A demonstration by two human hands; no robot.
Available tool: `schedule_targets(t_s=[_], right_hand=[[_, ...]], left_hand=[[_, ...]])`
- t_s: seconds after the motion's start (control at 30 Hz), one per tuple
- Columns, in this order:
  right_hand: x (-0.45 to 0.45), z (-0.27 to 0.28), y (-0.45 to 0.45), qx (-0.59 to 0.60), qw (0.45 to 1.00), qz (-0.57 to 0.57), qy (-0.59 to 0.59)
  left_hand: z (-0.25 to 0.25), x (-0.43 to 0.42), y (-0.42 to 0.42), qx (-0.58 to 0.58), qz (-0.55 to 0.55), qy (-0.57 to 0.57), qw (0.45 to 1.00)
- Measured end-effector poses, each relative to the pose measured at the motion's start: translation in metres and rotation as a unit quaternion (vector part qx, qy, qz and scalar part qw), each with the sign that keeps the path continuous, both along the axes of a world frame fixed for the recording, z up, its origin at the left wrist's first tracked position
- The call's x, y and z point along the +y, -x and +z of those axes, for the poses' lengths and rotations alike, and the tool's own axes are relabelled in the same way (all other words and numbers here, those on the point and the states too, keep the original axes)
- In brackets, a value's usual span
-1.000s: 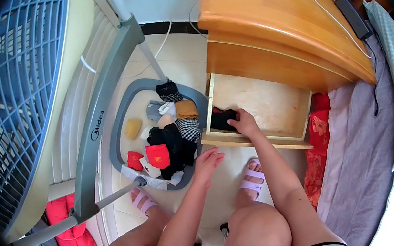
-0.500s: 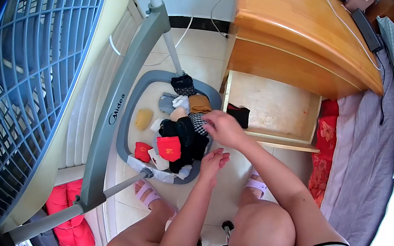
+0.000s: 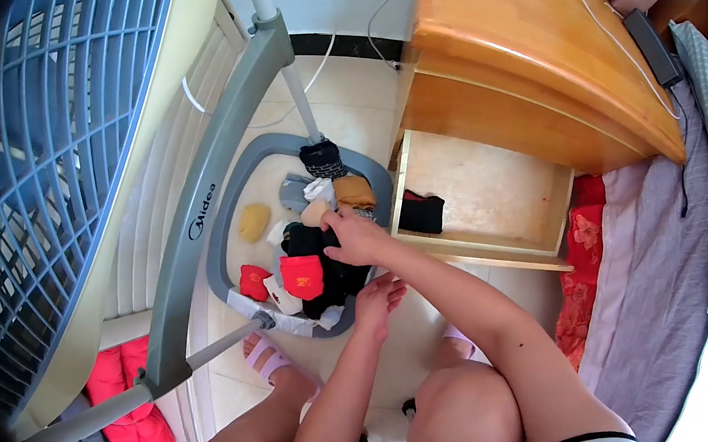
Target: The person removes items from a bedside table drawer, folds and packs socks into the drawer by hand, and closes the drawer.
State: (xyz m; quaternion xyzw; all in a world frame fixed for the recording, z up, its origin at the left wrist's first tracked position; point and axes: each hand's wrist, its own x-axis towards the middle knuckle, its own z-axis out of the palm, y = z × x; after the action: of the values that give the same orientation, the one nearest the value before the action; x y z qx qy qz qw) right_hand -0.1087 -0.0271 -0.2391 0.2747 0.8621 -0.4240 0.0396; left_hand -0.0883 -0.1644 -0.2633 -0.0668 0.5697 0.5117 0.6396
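Note:
Several rolled and folded socks lie in a pile within the grey ring base on the floor. My right hand point(image 3: 356, 237) is over the pile, thumb and fingers apart, its fingertips at a beige sock bundle point(image 3: 315, 213). Beneath it a checkered sock is mostly hidden. Black socks point(image 3: 344, 280) and a red sock bundle point(image 3: 302, 277) lie just left of and below this hand. My left hand point(image 3: 375, 302) hovers by the pile's near edge, fingers loosely apart, holding nothing. A black folded sock pair point(image 3: 421, 213) sits in the open drawer point(image 3: 489, 165).
The grey stand point(image 3: 217, 185) and its ring base point(image 3: 228, 170) rise at left beside a large blue fan grille point(image 3: 68, 123). A wooden cabinet point(image 3: 519, 50) stands at right, next to a bed with a grey sheet point(image 3: 643, 274). A yellow bundle point(image 3: 254, 222) lies inside the ring.
My right hand has moved left from beside the drawer onto the sock pile, covering the checkered sock. My left hand has barely moved. The view has shifted slightly.

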Motion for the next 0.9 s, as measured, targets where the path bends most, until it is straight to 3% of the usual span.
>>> schedule_targets(t_s=[0.17,0.27,0.33,0.37,0.4,0.47,0.53,0.57,0.67,0.9], right_hand=[[0.001,0.012,-0.017,0.041,0.997,-0.056,0.032],[0.006,0.026,-0.040,0.225,0.964,-0.140,0.008],[0.018,0.046,-0.072,0.223,0.950,-0.205,0.076],[0.026,0.025,-0.089,0.296,0.919,-0.247,0.084],[0.031,0.061,-0.110,0.193,0.928,-0.307,0.091],[0.051,0.038,-0.148,0.183,0.907,-0.371,-0.083],[0.063,0.033,-0.176,0.085,0.897,-0.402,-0.164],[0.068,0.028,-0.188,0.084,0.896,-0.404,-0.164],[0.079,0.019,-0.203,-0.049,0.954,-0.270,-0.120],[0.088,0.001,-0.193,-0.080,0.986,-0.122,-0.074]], left_hand=[[-0.003,0.005,-0.004,-0.007,0.012,-0.003,1.000],[-0.001,0.008,-0.006,-0.011,0.026,0.001,1.000],[0.004,0.011,-0.006,-0.016,0.022,0.000,1.000],[0.005,0.011,-0.005,-0.022,0.019,-0.002,1.000],[0.003,0.011,-0.005,-0.022,0.018,-0.001,1.000],[-0.003,0.010,-0.005,-0.014,0.011,-0.008,1.000],[-0.004,0.009,-0.005,-0.009,0.007,-0.006,1.000],[-0.004,0.009,-0.006,-0.003,0.004,-0.006,1.000],[-0.002,0.010,-0.008,-0.001,0.002,0.002,1.000],[-0.004,0.011,-0.015,0.003,-0.014,0.005,1.000]])
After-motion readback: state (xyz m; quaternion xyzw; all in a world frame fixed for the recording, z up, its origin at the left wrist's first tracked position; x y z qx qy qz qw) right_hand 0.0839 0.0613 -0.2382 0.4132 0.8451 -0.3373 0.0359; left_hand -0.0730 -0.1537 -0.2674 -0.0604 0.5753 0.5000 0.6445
